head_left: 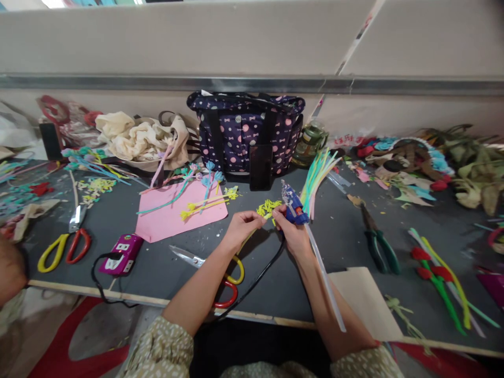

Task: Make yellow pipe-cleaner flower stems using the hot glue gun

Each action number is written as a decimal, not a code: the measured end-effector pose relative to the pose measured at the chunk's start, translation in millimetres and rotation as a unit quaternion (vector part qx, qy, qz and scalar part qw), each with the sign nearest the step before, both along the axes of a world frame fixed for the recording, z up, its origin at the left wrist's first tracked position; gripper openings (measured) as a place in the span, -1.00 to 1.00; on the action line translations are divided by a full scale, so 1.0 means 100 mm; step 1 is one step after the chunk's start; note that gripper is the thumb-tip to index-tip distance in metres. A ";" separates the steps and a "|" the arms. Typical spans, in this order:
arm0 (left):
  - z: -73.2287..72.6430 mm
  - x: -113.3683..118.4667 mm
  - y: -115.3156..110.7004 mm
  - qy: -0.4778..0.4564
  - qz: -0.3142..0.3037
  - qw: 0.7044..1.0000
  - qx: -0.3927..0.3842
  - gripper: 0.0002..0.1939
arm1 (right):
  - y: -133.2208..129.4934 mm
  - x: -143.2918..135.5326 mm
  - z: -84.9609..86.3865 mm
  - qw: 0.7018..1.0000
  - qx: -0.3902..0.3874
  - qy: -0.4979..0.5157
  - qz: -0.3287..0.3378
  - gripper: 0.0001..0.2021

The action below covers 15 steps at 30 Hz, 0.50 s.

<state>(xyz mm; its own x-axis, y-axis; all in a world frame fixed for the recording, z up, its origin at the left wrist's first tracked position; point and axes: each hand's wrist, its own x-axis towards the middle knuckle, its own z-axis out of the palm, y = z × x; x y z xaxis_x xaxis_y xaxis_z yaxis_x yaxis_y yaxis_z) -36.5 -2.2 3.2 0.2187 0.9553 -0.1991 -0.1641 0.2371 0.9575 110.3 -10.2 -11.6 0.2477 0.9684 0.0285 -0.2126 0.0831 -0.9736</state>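
Observation:
My left hand [244, 228] is closed in a pinch on a thin yellow stem, perhaps a pipe cleaner, which trails below the fingers. Close beside it, my right hand [293, 236] is wrapped round a blue glue gun [294, 209]. The gun's nozzle points up and away, and a long translucent glue stick [325, 278] runs out of its back over my forearm. Just beyond my fingertips lies a small heap of short yellow pieces [268, 206]. Whether my right fingertips also pinch one is too small to tell. Scissors [236, 270] lie partly under my left forearm.
Pink sheet [157, 212] with fuzzy-stemmed flowers lies left; a phone [260, 168] leans on a patterned bag [244, 131]. Pipe cleaners [317, 178], pliers [378, 241] and brown card [364, 299] are right. Other scissors [74, 231], a purple power strip [123, 254] and another person's arm [10, 268] are left.

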 end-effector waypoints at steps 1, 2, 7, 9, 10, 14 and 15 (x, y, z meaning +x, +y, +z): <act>0.00 0.00 0.00 0.001 0.000 1.000 0.000 -0.85 | 0.00 0.00 0.00 1.000 -0.001 -0.003 -0.004 -0.74; -0.01 0.00 0.00 0.003 0.000 1.000 0.001 -0.85 | 0.00 -0.01 0.01 1.000 -0.002 -0.006 -0.007 -0.73; 0.00 -0.01 -0.01 0.007 -0.003 1.000 0.003 -0.85 | -0.01 -0.01 0.04 1.000 -0.002 -0.005 -0.009 -0.73; 0.01 -0.01 -0.01 0.009 -0.004 1.000 0.004 -0.85 | -0.01 -0.01 0.04 1.000 -0.001 -0.005 -0.011 -0.73; 0.01 0.00 -0.01 0.010 -0.004 1.000 0.005 -0.85 | -0.01 -0.01 0.04 1.000 0.000 -0.005 -0.012 -0.73; 0.01 0.00 -0.01 0.015 -0.003 1.000 0.008 -0.83 | 0.00 -0.02 0.02 1.000 -0.002 -0.005 -0.012 -0.74; 0.01 0.00 0.00 0.016 -0.003 1.000 0.006 -0.83 | 0.00 -0.02 0.02 1.000 -0.004 -0.005 -0.013 -0.73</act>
